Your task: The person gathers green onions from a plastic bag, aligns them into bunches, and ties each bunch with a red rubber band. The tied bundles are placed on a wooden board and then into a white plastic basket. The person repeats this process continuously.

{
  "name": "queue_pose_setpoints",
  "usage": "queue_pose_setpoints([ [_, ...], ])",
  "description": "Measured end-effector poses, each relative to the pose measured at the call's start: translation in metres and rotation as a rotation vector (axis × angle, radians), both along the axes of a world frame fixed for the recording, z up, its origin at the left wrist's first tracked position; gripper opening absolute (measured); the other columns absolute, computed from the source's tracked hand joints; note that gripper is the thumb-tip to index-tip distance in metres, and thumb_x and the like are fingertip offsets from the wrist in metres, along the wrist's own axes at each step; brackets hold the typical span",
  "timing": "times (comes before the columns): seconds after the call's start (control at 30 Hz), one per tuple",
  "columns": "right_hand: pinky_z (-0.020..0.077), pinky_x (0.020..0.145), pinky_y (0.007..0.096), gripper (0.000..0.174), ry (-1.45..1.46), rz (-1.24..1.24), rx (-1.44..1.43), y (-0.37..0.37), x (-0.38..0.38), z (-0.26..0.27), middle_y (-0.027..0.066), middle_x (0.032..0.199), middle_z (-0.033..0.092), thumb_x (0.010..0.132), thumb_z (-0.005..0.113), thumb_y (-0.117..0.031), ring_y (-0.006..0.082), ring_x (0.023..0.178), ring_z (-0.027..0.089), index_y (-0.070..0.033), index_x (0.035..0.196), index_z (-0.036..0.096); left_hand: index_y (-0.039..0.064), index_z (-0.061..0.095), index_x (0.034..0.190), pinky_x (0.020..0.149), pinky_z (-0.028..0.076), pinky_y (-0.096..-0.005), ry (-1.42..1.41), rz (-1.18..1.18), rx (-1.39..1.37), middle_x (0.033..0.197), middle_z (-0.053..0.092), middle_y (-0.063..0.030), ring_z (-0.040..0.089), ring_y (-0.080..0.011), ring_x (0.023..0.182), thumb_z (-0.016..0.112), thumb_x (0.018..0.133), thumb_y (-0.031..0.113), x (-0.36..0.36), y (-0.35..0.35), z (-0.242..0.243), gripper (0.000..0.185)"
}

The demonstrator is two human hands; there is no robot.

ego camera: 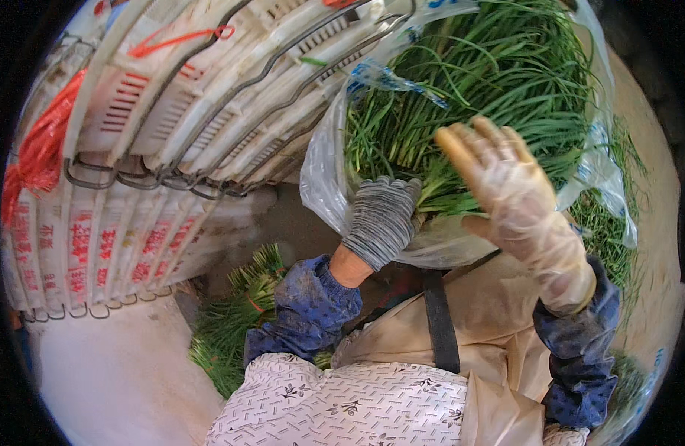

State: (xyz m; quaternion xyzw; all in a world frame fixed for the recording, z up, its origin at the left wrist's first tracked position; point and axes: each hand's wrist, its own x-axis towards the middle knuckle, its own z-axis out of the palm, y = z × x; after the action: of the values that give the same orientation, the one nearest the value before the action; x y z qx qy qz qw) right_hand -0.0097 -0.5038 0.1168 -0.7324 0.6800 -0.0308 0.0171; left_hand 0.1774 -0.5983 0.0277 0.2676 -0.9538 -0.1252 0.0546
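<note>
My left hand, in a grey striped knit glove, is closed around the stem end of a small bunch of garlic chives. The leaves of this bunch stick out to the right of the fist. Over the chives is my right hand, in a pale translucent glove, its fingers apart and nothing in them. Both hands are above a clear plastic bag with blue print, spread open before me. A large heap of loose long green chives fills it. The fingertips of my left hand are partly hidden.
Stacked white plastic crates with wire handles and red writing stand at the left. A red plastic bag hangs on them. Tied chive bundles lie beside my left elbow, near a white surface. Loose chive scraps lie at the right.
</note>
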Motion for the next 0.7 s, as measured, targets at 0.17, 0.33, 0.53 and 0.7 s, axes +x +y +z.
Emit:
queue_pose_setpoints([
  [0.17,0.0305,0.113,0.0464,0.105,0.209,0.126,0.205,-0.033,0.028,-0.04,0.0103,0.131,0.054,0.062,0.084,-0.033,0.0306,0.131,0.045,-0.009,0.149,0.03,0.002,0.062,0.113,0.081,0.048,-0.0459,0.065,-0.095,0.141,0.103,0.062,-0.0152,0.059,-0.0356,0.093,0.075,0.07,0.027,0.011,-0.003,0.005,0.051],
  [0.33,0.0331,0.109,0.0479,0.078,0.01,0.11,0.163,-0.013,0.015,-0.049,0.0089,0.106,0.061,0.063,0.081,-0.031,0.031,0.116,0.053,-0.009,0.133,0.054,0.002,0.058,0.12,0.089,0.049,-0.0402,0.366,0.158,0.528,0.114,0.062,-0.0176,0.062,-0.0333,0.105,0.079,0.075,0.035,0.009,-0.031,0.006,0.06],
  [0.53,0.034,0.108,0.0487,0.057,-0.127,0.136,0.033,-0.003,0.009,-0.061,0.0068,0.107,0.061,0.063,0.078,-0.028,0.0285,0.117,0.052,-0.015,0.116,0.063,-0.004,0.045,0.131,0.098,0.046,-0.0446,-0.023,0.429,0.246,0.119,0.059,-0.0269,0.06,-0.0386,0.111,0.078,0.071,0.051,-0.045,-0.06,-0.031,0.088],
  [0.7,0.0369,0.106,0.0481,0.044,-0.3,0.121,-0.086,0.002,-0.002,-0.044,0.0068,0.106,0.064,0.063,0.076,-0.022,0.0274,0.11,0.057,-0.014,0.105,0.066,-0.004,0.044,0.133,0.096,0.047,-0.0447,-0.066,0.357,0.283,0.114,0.061,-0.0296,0.06,-0.039,0.11,0.076,0.073,0.042,-0.042,-0.068,-0.029,0.083],
])
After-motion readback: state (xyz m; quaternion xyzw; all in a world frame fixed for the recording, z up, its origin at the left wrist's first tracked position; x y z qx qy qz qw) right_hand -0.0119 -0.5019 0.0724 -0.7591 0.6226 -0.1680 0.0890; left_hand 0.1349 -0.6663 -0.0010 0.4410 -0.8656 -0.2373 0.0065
